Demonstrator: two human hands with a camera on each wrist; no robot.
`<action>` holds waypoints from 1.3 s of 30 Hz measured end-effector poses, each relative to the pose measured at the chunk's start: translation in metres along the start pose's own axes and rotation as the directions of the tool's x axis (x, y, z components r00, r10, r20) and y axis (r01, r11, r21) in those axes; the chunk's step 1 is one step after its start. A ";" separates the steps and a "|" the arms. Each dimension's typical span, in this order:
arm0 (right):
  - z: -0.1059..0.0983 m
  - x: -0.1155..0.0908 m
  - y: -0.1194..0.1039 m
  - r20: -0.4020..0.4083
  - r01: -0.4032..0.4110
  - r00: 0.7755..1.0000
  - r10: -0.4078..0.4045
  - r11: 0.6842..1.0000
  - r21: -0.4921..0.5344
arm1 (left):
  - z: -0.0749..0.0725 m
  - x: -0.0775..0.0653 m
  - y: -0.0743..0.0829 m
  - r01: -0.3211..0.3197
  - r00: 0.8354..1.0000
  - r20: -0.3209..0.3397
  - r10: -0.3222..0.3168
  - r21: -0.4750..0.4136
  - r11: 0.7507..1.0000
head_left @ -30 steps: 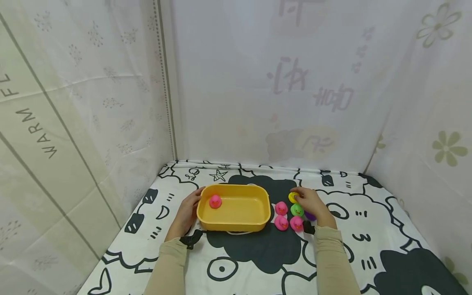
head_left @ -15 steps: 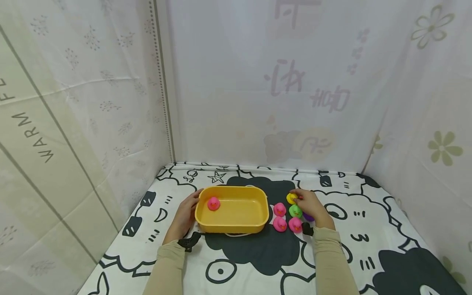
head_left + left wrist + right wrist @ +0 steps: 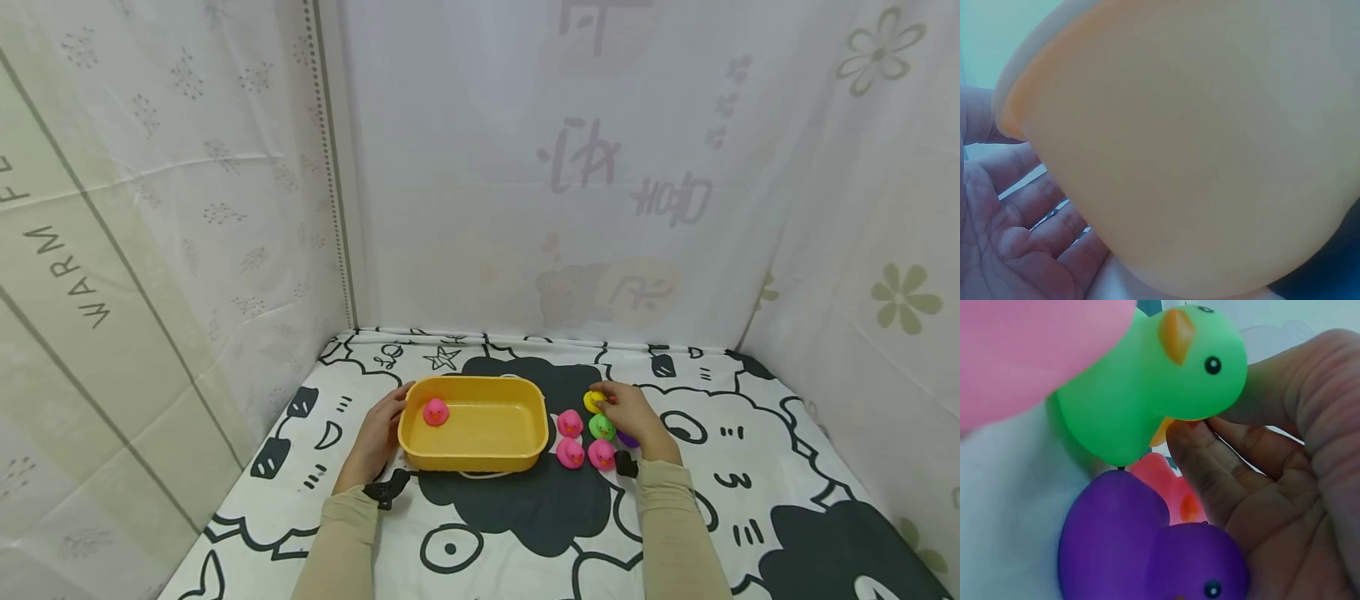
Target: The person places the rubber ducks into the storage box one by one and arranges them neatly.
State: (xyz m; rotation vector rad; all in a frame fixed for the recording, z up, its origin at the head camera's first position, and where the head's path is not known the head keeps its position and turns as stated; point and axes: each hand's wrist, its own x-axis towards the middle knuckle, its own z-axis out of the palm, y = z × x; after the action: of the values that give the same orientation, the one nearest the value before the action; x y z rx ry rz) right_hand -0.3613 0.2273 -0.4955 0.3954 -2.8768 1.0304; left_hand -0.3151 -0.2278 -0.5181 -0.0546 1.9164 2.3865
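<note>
A yellow plastic tub (image 3: 474, 462) stands in the middle of the sheet, with one pink rubber duck (image 3: 436, 412) inside at its left. My left hand (image 3: 378, 429) holds the tub's left end; in the left wrist view its thumb is at the rim and the fingers pass behind the wall. Right of the tub, my right hand (image 3: 636, 415) pinches a yellow rubber duck (image 3: 594, 402). A green duck (image 3: 1147, 387) is just in front of it, and a purple duck (image 3: 1113, 537) sits below the palm, mostly hidden by the hand in the head view.
More pink ducks (image 3: 570, 454) stand between the tub and my right hand. Another pink duck (image 3: 1159, 475) shows behind the purple one. A cartoon-printed sheet (image 3: 525, 575) covers the surface. Pale curtains (image 3: 480, 167) enclose the back and both sides.
The head view has shifted slightly. The yellow duck's face came into sight between my right fingers after the first frame; both hands and the tub stay in nearly the same places.
</note>
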 end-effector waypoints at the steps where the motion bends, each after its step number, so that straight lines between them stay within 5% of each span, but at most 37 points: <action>1: 0.000 0.000 0.000 -0.003 0.001 1.000 -0.001 1.000 0.001 | 0.000 0.000 0.000 0.002 1.000 -0.004 -0.002 -0.001 1.000; 39: 0.002 0.001 -0.021 -0.019 -0.035 0.999 0.037 0.994 0.106 | 0.002 -0.001 0.003 -0.002 1.000 -0.014 0.002 0.019 1.000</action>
State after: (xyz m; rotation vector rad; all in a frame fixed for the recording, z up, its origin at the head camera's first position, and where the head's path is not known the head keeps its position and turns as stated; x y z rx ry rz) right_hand -0.3564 0.2100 -0.4840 0.3380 -2.8288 1.1895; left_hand -0.3143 -0.2265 -0.5147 -0.0682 1.9455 2.3748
